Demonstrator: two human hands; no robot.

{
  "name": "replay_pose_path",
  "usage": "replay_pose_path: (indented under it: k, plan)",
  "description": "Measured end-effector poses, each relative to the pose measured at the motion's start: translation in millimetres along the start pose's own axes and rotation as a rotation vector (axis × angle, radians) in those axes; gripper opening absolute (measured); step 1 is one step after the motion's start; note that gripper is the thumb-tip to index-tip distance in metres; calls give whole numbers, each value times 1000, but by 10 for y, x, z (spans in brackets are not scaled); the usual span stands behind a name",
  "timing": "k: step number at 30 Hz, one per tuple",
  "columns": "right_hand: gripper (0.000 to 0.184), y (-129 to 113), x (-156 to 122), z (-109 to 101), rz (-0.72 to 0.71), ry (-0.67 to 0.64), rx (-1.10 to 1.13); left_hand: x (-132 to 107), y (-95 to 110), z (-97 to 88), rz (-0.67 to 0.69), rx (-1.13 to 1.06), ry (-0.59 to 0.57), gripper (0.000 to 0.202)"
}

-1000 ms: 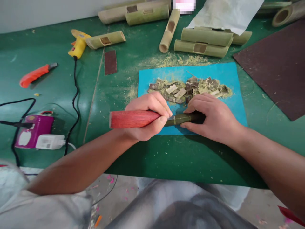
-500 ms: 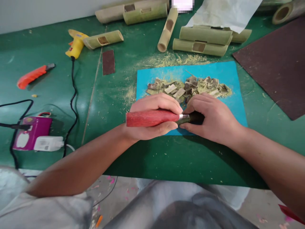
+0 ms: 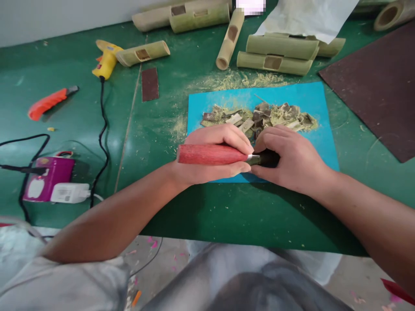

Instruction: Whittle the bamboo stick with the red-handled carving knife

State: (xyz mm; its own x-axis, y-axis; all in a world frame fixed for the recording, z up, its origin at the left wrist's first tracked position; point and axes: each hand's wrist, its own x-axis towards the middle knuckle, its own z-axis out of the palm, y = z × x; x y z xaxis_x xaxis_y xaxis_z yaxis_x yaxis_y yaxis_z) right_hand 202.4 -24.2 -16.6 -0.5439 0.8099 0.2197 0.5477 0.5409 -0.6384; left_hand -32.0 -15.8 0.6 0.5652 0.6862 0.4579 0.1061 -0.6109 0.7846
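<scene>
In my left hand (image 3: 207, 172) lies a carving tool with a red wooden handle (image 3: 212, 154) and a short metal ferrule. Its metal end points right, toward my right hand. My right hand (image 3: 292, 162) is closed around a small dark greenish piece (image 3: 256, 160), mostly hidden by the fingers; its kind I cannot make out. The tool's tip meets or overlaps that piece, and the contact itself is covered. Both hands are over the front part of a blue sheet (image 3: 212, 98). Just beyond the fingers is a heap of bamboo chips and shavings (image 3: 246, 125).
Cut bamboo tubes (image 3: 279, 64) lie along the back, some under white paper (image 3: 304, 19). At left are a yellow glue gun (image 3: 106, 60), an orange utility knife (image 3: 48, 103) and a purple power adapter (image 3: 48, 177) with cords. A brown sheet (image 3: 376, 90) lies at right.
The red handle has tilted slightly, its butt end a little higher, and its tip has come slightly closer to my right hand. The whole view has shifted a little; both grips stay the same.
</scene>
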Motion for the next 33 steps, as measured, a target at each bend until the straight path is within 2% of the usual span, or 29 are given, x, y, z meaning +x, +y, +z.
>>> replay_pose_path:
  k: [4,7,16,25,31,33]
  plan:
    - [25,2,3,-10,-3,-6,-13,-9,-4,30,-3,32,35,9]
    - [24,5,-2,-16,9,-29,-17,-28,-24,43,0,50,106,6]
    - [22,19,-12,-19,10,-34,-4,-65,-113,37,122,-2,195,15]
    - [22,15,-7,-19,7,-25,4,-103,-173,74,179,-95,257,12]
    - [21,5,-7,-27,29,-44,-2,-116,-201,80,111,-135,309,10]
    - [21,1,-9,-28,25,-43,-7,-98,-180,66,83,-132,270,11]
